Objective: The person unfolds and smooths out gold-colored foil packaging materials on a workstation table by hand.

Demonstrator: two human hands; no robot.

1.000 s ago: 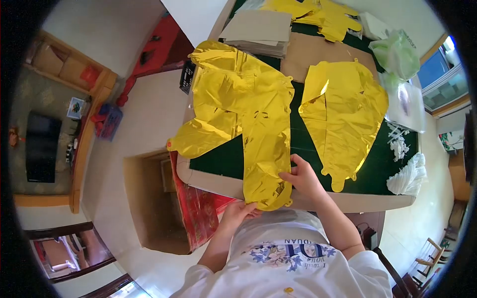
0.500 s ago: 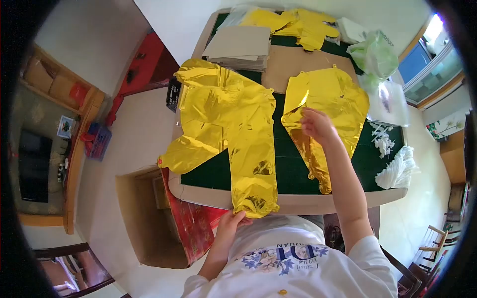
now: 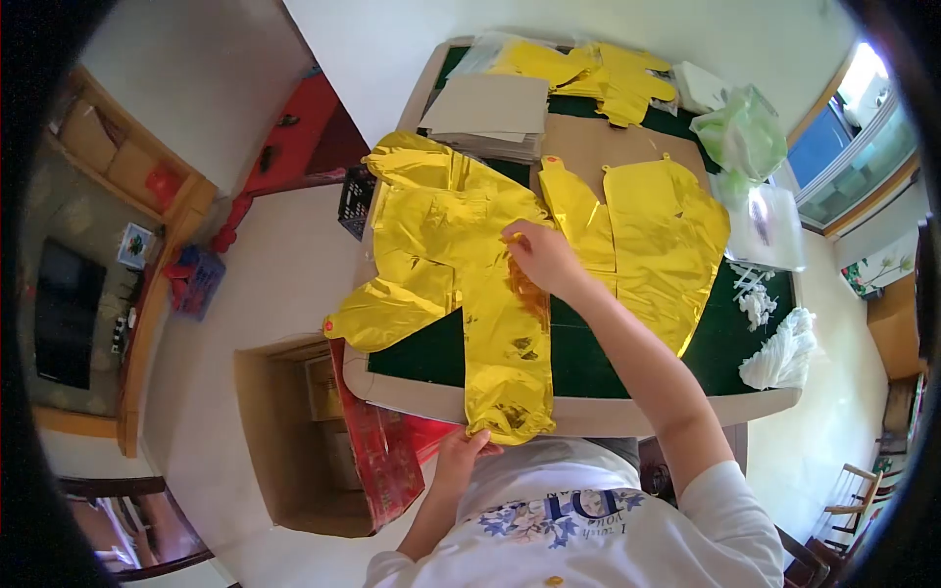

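Note:
A large gold foil sheet (image 3: 421, 225) lies across the left of the green-topped table (image 3: 412, 358), its lower strip reaching over the front edge. My left hand (image 3: 465, 457) pinches the bottom end of that strip. Fingers closed together, my right hand (image 3: 541, 257) is at the sheet's right side, over the upper part of the strip; it pinches a bit of gold foil there. A second gold foil piece (image 3: 667, 230) lies flat to the right, with a flap spread toward the first sheet.
Grey card sheets (image 3: 490, 108) are stacked at the back left, beside more gold foil (image 3: 627, 83). A green plastic bag (image 3: 742, 132) and white string bundles (image 3: 781, 351) line the right side. An open cardboard box (image 3: 284, 441) stands on the floor at left.
My right hand has moved left from the right foil piece to the left sheet. The right piece's flap now lies unfolded to the left. My left hand still pinches the strip's end.

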